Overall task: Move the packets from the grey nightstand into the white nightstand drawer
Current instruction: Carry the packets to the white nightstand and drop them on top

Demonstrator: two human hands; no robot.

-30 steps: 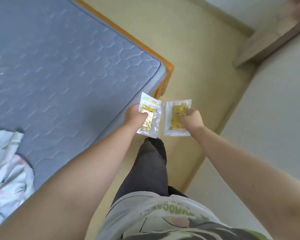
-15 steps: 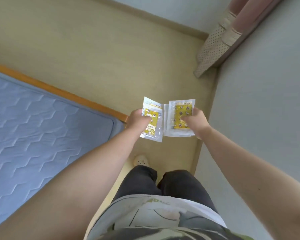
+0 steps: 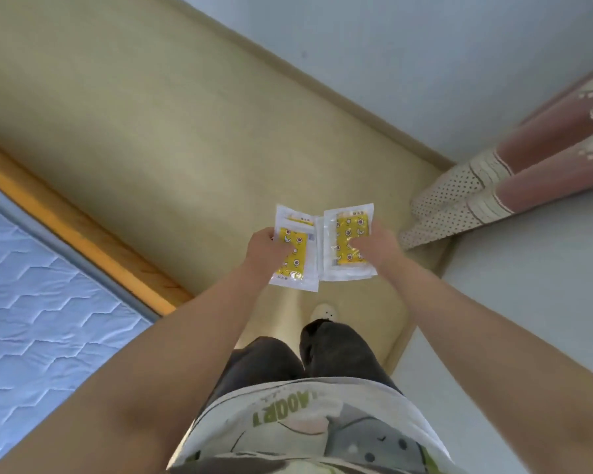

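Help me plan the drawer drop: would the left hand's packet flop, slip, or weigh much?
Probably light: the left hand pinches the packet at one edge without visible strain. Likely semi-stiff, since it juts out flat and barely sags. Its glossy clear wrap may be slippery.

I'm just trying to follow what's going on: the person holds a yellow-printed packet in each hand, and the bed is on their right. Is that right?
Not quite. The head view shows the bed on the person's left, not their right. The rest holds: the left hand grips one yellow-printed packet, and the right hand grips another packet.
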